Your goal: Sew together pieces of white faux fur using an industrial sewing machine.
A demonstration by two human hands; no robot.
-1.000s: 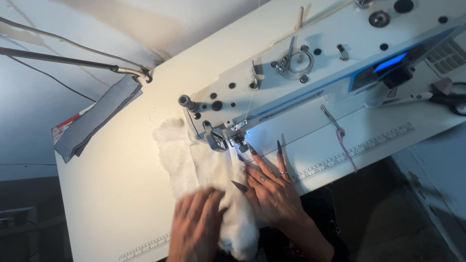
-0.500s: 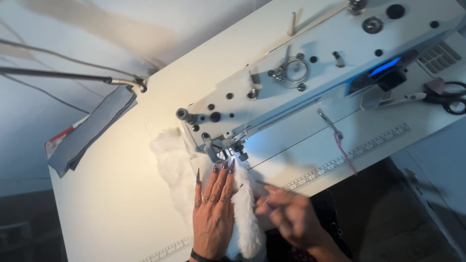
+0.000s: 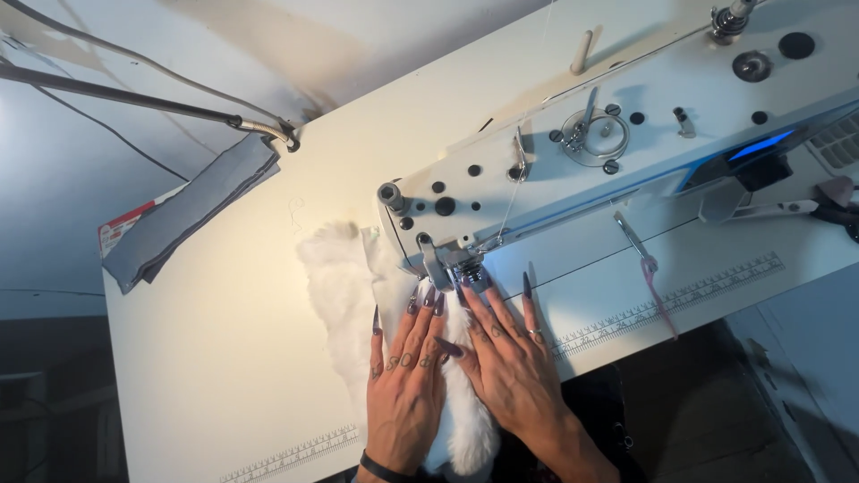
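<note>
A piece of white fluffy fabric [image 3: 338,288] lies on the cream sewing table [image 3: 233,358], running from the left of the needle down to the front edge. My left hand [image 3: 404,385] lies flat on it, fingers spread and pointing at the presser foot [image 3: 463,271]. My right hand [image 3: 512,358] lies flat beside it on the right, fingertips close to the foot, partly on the fabric and partly on the machine bed. The white industrial sewing machine [image 3: 626,134] stretches to the right above both hands.
A grey folded cloth [image 3: 192,210] lies at the table's back left under a lamp arm [image 3: 134,98]. Thread snips [image 3: 646,264] rest on the machine bed. Scissors [image 3: 819,207] lie at the far right. Printed rulers run along the front edge [image 3: 295,454].
Both hands have moved up toward the needle and now lie flat side by side on the fabric. My right hand was curled half a second ago and has spread out. The camera view has shifted slightly.
</note>
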